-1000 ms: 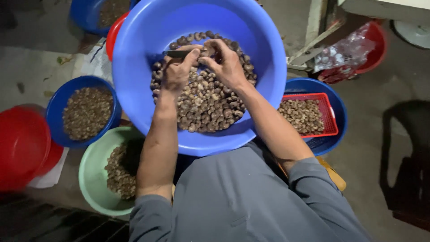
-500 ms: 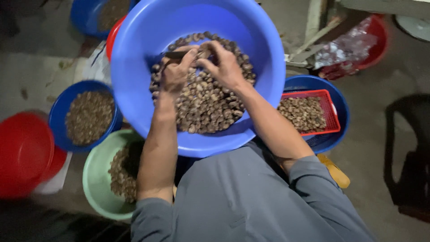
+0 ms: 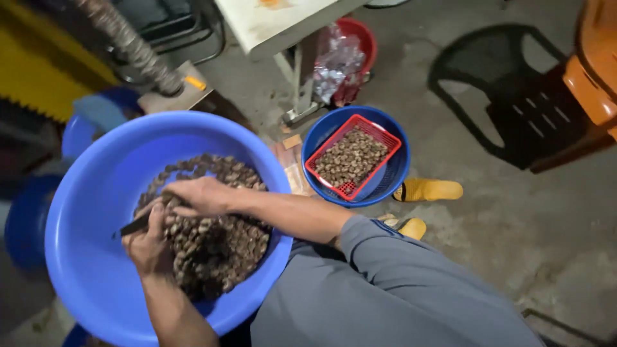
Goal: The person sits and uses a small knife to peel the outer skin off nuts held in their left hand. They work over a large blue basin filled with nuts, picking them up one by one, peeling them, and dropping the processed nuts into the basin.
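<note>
While both hands work inside the big blue basin (image 3: pixel 83 218) resting on the person's lap, the left hand (image 3: pixel 149 243) is curled around a dark, thin tool (image 3: pixel 136 224) whose tip pokes out toward the basin wall; most of the tool is hidden in the fist, so its kind is hard to make out; the right hand (image 3: pixel 200 195) lies palm down just above it, fingers drawn together over something small that cannot be seen, right on top of the heap of brown nuts (image 3: pixel 215 238); the two hands touch or nearly touch; the nuts fill the basin's bottom. Beside the knee on the concrete floor (image 3: pixel 514 218) a smaller blue bowl (image 3: pixel 393 173) holds a red mesh basket (image 3: pixel 385 136) of lighter kernels (image 3: pixel 350 157); two yellow slippers (image 3: pixel 429 189) lie near it, one half hidden by the grey sleeve (image 3: pixel 379 257); a black chair (image 3: pixel 514 96) stands well apart, and a red tub (image 3: pixel 360 32) with crumpled clear plastic is partly covered by a white tabletop (image 3: pixel 270 22).
</note>
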